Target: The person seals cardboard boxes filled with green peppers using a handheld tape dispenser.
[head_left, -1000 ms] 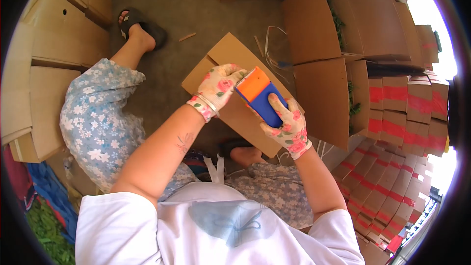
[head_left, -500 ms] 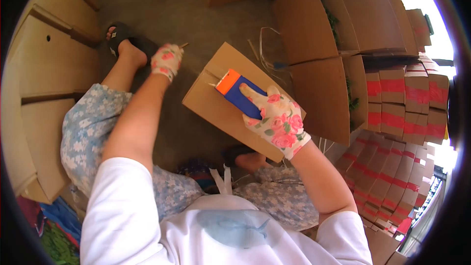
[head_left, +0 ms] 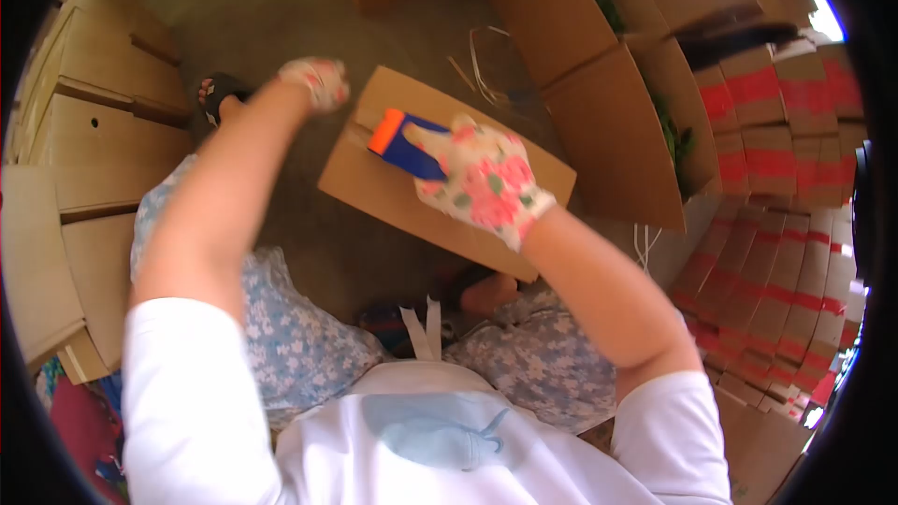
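Note:
My right hand (head_left: 486, 173), in a white glove with pink roses, is closed around a blue tape dispenser (head_left: 416, 157) with an orange end (head_left: 386, 131). The dispenser lies over the top of a closed brown carton (head_left: 374, 189), close to its left end. Off that end, over the floor, my left hand (head_left: 321, 81) wears a matching glove. Its fingers look curled, but the hand is blurred and whatever it holds is hidden.
Open cartons (head_left: 613, 122) with green foliage (head_left: 675, 136) inside stand to the right. Stacks of cartons with red tape (head_left: 776, 252) rise behind them. More brown cartons (head_left: 103, 145) line the left. White strapping (head_left: 482, 65) lies on the floor (head_left: 262, 19).
The view has shifted, so the carton and dispenser appear farther left. My left hand has moved up and away from me, and the thin tan piece at its fingers no longer shows.

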A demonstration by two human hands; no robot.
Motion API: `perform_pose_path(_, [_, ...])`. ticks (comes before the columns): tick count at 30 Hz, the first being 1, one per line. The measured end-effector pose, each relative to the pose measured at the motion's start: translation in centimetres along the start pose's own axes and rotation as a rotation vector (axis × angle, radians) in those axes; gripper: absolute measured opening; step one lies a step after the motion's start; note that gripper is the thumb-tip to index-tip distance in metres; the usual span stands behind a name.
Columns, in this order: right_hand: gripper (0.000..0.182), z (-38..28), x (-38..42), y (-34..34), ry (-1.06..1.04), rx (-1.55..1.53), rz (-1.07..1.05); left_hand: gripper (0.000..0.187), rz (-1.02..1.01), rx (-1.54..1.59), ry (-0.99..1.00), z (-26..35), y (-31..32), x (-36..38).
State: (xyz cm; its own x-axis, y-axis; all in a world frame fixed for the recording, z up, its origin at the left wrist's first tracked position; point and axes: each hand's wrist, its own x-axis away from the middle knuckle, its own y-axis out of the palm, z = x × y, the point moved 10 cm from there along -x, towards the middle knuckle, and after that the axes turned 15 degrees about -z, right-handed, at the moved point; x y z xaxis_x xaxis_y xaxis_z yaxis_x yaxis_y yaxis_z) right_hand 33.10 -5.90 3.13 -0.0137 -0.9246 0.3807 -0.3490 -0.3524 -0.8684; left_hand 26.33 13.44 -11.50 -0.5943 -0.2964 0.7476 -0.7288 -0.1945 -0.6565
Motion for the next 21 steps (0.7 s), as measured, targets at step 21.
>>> perform_pose_path(21, [0.062,5.1,12.3,-0.2,-0.053,-0.029,-0.208,0.060,-0.132,0.591,0.443,15.8,-10.1,5.6])
